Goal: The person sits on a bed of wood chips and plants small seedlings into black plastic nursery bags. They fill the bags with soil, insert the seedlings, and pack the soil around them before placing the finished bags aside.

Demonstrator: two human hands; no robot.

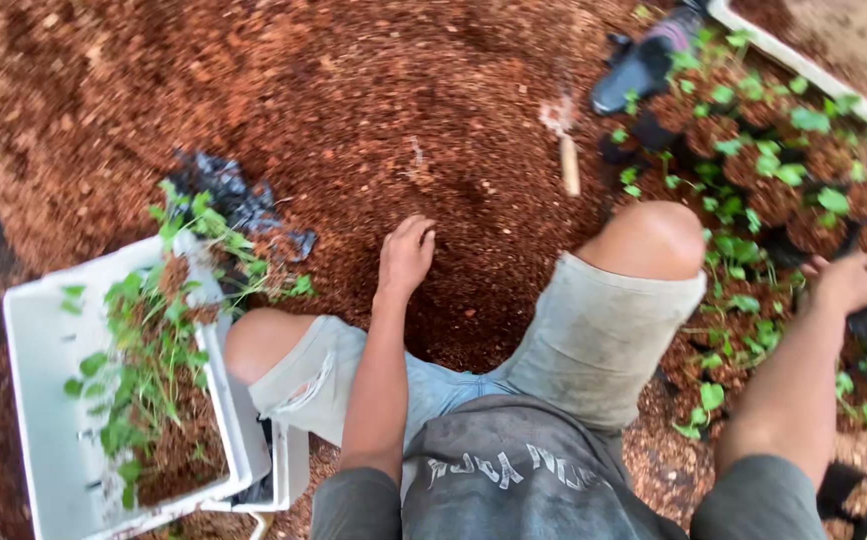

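Left hand (406,255): stretched forward between the knees, fingers loosely bent and a little apart, resting on the heap of reddish-brown potting mix (354,110); it clasps nothing that I can see.
Right hand (851,281): out to the right, curled down among the small black bags; whether its grip is clamped on one I cannot tell, since the fingers are hidden.
Done so far: a wide patch of filled black nursery bags (774,190) stands on the right, each with a green seedling up, so a good share looks potted.
Left to do: the white tray (39,400) at near left holds a dense clump of loose seedlings (139,370) with soil on the roots, so I judge plenty is waiting.
Other containers: a second white tray rim (804,65) shows at far right, with bare soil inside.
Spare bags: a crumpled pile of empty black bags (229,200) lies just beyond the near tray.
Tool: a small wooden-handled trowel (566,150) lies on the mix, far centre, apart from both hands.
Also there: a dark shoe (644,65) at the far edge.
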